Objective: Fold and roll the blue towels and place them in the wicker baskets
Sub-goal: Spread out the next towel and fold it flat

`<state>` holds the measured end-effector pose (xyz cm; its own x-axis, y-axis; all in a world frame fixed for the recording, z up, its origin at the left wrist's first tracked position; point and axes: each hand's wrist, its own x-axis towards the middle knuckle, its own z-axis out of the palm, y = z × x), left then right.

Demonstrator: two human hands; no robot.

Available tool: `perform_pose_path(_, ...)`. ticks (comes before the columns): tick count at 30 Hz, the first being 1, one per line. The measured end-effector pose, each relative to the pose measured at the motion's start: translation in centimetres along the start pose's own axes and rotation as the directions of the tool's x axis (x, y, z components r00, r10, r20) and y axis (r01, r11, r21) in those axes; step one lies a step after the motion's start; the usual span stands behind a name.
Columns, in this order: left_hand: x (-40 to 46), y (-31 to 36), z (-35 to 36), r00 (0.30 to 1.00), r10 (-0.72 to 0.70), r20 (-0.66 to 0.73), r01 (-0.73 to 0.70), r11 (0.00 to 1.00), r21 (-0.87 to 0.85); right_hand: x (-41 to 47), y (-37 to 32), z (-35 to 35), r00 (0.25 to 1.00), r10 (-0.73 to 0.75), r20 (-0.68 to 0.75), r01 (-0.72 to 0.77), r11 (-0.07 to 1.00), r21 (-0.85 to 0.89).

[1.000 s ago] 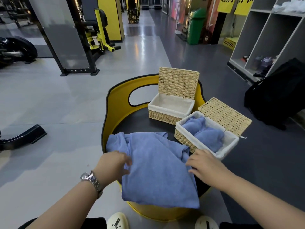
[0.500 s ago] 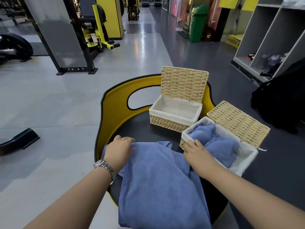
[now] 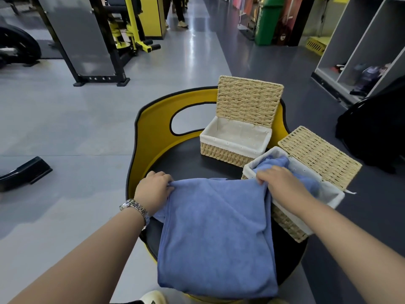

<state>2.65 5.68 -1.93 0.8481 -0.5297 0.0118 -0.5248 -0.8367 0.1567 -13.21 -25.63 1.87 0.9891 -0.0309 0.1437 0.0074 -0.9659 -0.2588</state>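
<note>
- left hand [image 3: 156, 188] pinching the far left corner of the big blue terry towel [image 3: 215, 235], right hand [image 3: 278, 179] gripping the far right corner
- towel's spread flat on the round black-and-yellow seat [image 3: 153, 132], near edge hanging off
- 2 open lined wicker baskets: right one [image 3: 291, 224] has a blue towel in it, far one [image 3: 230, 148] is behind

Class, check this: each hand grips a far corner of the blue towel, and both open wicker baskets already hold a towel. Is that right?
Not quite. The head view shows only the nearer basket holds a towel; the farther basket is empty. Left hand and right hand do grip the blue towel.
</note>
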Motion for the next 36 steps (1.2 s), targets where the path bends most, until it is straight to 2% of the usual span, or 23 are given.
perform_pose_path(5, -0.2, -0.5, -1.1, 0.988, -0.151, -0.036, 0.143, 0.977, -0.16, -0.4, 1.7, -1.2, 0.985, 0.173, 0.011, -0.172, 0.97, 0.169)
perform_pose_path(9, -0.2, -0.7, -1.6, 0.978, -0.204, -0.041, 0.184, 0.941, -0.285, -0.7, 1.6, -1.4, 0.961, 0.277, 0.006, -0.269, 0.925, 0.27)
perform_pose_path(13, -0.1, -0.2, -2.0, 0.968, -0.23, -0.1, 0.173, 0.902, -0.394, -0.3, 0.5, -1.3, 0.962, 0.257, -0.088, -0.236, 0.951, 0.2)
perform_pose_path(17, -0.2, 0.5, -3.0, 0.946, -0.232, -0.227, 0.129, 0.911, -0.393, -0.1, 0.5, -1.4, 0.918, 0.319, -0.235, -0.294, 0.946, 0.137)
perform_pose_path(20, -0.2, 0.8, -3.6, 0.92, -0.207, -0.332, 0.076, 0.927, -0.368, -0.1, 0.2, -1.5, 0.907, 0.226, -0.355, -0.238, 0.971, 0.011)
perform_pose_path(22, -0.2, 0.8, -3.8, 0.919, -0.145, -0.367, 0.021, 0.947, -0.32, -0.3, -0.2, -1.4, 0.911, 0.178, -0.372, -0.208, 0.977, -0.041)
perform_pose_path(25, -0.6, 1.0, -3.4, 0.934, -0.056, -0.353, -0.032, 0.971, -0.237, -0.6, -0.3, -0.8, 0.925, 0.139, -0.353, -0.176, 0.982, -0.074)
perform_pose_path(36, -3.9, 0.1, -3.4, 0.957, -0.036, -0.288, -0.022, 0.98, -0.196, -3.5, -1.2, -0.7, 0.95, 0.062, -0.306, -0.089, 0.993, -0.075)
